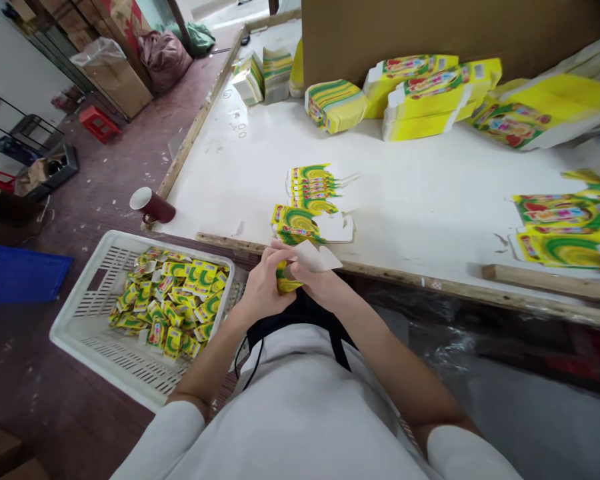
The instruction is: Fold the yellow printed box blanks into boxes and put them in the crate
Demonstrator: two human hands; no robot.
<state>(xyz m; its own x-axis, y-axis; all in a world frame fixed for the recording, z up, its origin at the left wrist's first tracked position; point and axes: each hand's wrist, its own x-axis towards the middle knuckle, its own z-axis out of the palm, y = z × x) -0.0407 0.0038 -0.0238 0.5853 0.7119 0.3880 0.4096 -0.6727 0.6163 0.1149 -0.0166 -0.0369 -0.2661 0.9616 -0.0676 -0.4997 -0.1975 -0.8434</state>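
The grip of your left hand (264,285) and right hand (319,283) is closed around the yellow carton (287,285), beside the tabletop (430,207). Too much pressure could crease its wall; its open white flap (316,257) may catch the carton stack (294,219).

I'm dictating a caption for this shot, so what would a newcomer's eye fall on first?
Probably the white slotted plastic basket on the person's left, heaped with small yellow-and-green cartons. Next, the left hand and right hand meet at the near edge of the white table, holding a yellow carton with a white flap sticking out. Along the table's far side, bright yellow carton stacks stand out.
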